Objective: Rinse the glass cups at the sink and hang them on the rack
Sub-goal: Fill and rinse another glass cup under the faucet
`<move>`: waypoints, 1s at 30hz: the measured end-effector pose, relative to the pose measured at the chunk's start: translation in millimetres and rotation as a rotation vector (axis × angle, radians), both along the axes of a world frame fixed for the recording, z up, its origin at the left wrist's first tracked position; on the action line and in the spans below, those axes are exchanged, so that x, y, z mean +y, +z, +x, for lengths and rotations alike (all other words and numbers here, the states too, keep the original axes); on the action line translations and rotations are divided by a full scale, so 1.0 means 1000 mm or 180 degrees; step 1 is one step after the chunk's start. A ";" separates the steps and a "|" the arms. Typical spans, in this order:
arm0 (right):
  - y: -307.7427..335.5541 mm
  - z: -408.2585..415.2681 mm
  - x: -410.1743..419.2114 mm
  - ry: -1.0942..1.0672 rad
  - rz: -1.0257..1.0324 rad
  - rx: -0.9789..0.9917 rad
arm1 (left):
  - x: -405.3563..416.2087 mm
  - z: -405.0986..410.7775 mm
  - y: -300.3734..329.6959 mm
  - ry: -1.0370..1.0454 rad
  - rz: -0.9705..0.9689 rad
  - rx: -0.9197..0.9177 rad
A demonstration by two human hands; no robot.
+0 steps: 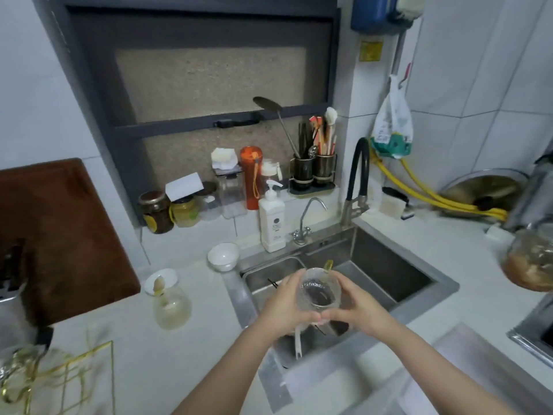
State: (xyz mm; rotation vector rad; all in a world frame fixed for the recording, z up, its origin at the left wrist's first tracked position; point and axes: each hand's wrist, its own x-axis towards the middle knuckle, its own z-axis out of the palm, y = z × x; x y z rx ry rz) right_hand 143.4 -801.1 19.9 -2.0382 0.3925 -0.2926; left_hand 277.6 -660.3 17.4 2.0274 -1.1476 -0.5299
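Both hands cradle one glass cup (318, 290) over the sink (389, 265): the left hand (285, 307) wraps its left side, the right hand (357, 310) its right, mouth tilted towards the camera. No water seems to run from the black faucet (357, 172), though blur makes that uncertain. This looks like the rinsing step. Next the cup must travel left to the gold wire rack (68, 381), beside another glass (172, 308) on the counter
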 end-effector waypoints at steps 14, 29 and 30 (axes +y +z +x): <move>-0.020 -0.088 -0.171 0.0032 0.0501 0.0061 | -0.153 -0.092 -0.014 0.0071 -0.0294 0.0592; -0.030 0.000 -0.265 0.0016 0.1194 0.0237 | -0.250 -0.006 -0.017 0.0049 -0.0177 0.0999; -0.031 0.004 -0.271 -0.0022 0.1194 0.0291 | -0.259 -0.001 -0.021 0.0043 -0.0168 0.0985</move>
